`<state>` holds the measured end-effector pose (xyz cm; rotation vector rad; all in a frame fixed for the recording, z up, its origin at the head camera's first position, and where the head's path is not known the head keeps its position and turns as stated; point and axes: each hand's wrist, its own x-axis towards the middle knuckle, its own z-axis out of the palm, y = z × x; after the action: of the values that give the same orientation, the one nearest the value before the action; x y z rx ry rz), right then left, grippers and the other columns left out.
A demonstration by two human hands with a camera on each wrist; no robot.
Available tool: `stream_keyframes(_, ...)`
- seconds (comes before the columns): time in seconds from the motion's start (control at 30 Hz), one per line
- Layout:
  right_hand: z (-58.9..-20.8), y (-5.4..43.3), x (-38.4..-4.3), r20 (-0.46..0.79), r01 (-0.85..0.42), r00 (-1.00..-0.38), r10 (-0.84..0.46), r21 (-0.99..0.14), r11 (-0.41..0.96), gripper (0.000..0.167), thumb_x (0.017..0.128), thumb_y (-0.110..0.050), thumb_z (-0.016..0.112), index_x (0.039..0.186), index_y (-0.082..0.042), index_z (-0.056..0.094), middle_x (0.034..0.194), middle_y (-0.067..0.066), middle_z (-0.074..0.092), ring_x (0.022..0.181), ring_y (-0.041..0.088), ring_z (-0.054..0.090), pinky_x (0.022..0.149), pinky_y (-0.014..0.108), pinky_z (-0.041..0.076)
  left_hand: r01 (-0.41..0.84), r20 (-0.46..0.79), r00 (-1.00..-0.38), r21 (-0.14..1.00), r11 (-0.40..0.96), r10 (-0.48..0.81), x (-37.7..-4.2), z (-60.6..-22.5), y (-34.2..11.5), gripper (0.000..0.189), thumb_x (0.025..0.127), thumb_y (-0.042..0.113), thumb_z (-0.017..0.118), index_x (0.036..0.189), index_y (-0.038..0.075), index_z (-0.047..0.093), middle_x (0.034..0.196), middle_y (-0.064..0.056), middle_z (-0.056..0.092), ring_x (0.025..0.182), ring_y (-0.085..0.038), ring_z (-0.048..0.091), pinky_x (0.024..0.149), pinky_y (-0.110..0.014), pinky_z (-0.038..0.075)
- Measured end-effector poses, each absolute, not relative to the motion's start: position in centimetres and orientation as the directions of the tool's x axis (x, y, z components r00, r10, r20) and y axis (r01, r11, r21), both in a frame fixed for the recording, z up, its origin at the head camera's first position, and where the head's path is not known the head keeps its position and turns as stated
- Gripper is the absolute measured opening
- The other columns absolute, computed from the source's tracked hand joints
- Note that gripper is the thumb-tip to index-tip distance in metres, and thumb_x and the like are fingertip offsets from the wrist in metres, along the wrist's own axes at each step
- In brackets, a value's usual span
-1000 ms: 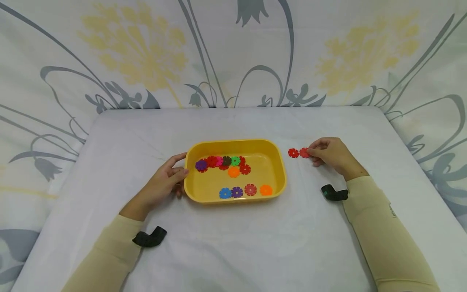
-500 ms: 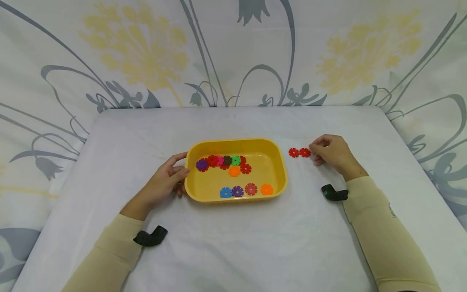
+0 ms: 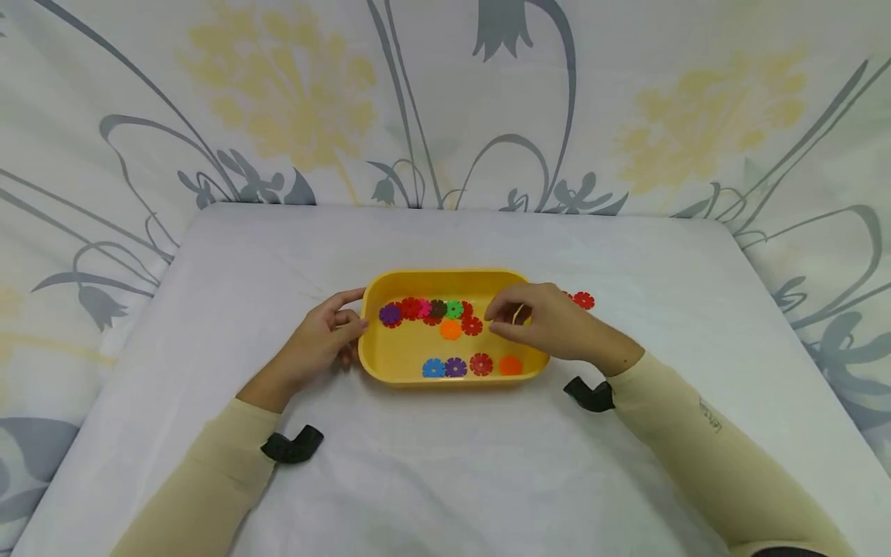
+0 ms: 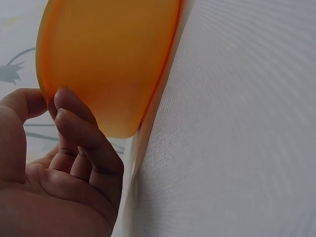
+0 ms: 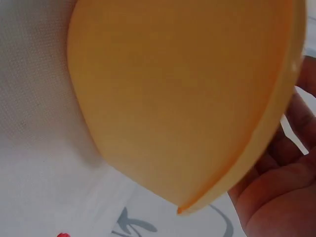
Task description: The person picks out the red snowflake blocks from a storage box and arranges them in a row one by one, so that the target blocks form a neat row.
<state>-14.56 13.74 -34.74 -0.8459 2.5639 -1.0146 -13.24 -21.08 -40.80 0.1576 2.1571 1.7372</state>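
A shallow yellow plastic tray [image 3: 452, 375] stands mid-table in the head view, with several flower-shaped plastic discs inside. My left hand [image 3: 323, 336] pinches its left rim between thumb and fingers; the left wrist view shows that grip on the tray wall [image 4: 111, 54]. Over the tray's right side is my right hand [image 3: 557, 325], thumb and index apart with a gap between them. Just left of those fingertips lies a red disc [image 3: 472, 326], with an orange disc [image 3: 451, 329] beside it. The right wrist view shows the right hand [image 5: 281, 182] beyond the tray's outer wall.
Two red discs [image 3: 583, 300] lie on the white table cloth right of the tray, one mostly behind the right hand. Along the tray's near side are a blue disc [image 3: 434, 368], a purple, a red and an orange one. A patterned curtain [image 3: 445, 100] hangs behind.
My right hand has left the red discs on the table and moved left over the tray. The left hand stays on the rim. The head view has shifted slightly.
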Motion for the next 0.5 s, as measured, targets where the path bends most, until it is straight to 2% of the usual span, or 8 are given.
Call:
stream_keyframes(0.13,-35.2,12.2,-14.9,-0.126,-0.468,-0.704,-0.699,-0.657,0.59,0.012,0.09,-0.013,0.075,0.101,-0.01,0.072,0.091,-0.005,0.067,0.083,0.013,0.059,0.074,0.024,0.056,-0.144,-0.216,-0.931,0.958,0.25,0.293,-13.4,-40.9,-21.1,0.053,0.102,0.013,0.056,0.151,0.01,0.036,0.082,-0.001,0.056,0.062,-0.014,0.054,0.057,-0.024,0.052)
stream_keyframes(0.37,-36.0,9.8,-15.6,-0.284,-0.6,-0.568,-0.772,-0.5,0.625,0.015,0.088,-0.023,0.077,0.101,-0.02,0.071,0.089,-0.008,0.062,0.086,0.01,0.055,0.079,0.023,0.051,-0.172,-0.239,-0.942,0.948,0.268,0.238,-13.5,-40.7,-21.8,0.053,0.102,0.016,0.054,0.152,0.012,0.038,0.088,-0.004,0.053,0.065,-0.013,0.052,0.06,-0.021,0.051)
stream_keyframes(0.5,-36.2,8.7,-15.8,-0.33,-0.641,-0.519,-0.788,-0.46,0.614,0.017,0.088,-0.025,0.077,0.103,-0.02,0.069,0.087,-0.006,0.061,0.084,0.01,0.053,0.077,0.024,0.049,-0.197,-0.252,-0.943,0.949,0.246,0.218,-13.6,-40.6,-22.2,0.053,0.102,0.015,0.053,0.153,0.011,0.036,0.085,-0.002,0.052,0.065,-0.012,0.052,0.059,-0.02,0.05)
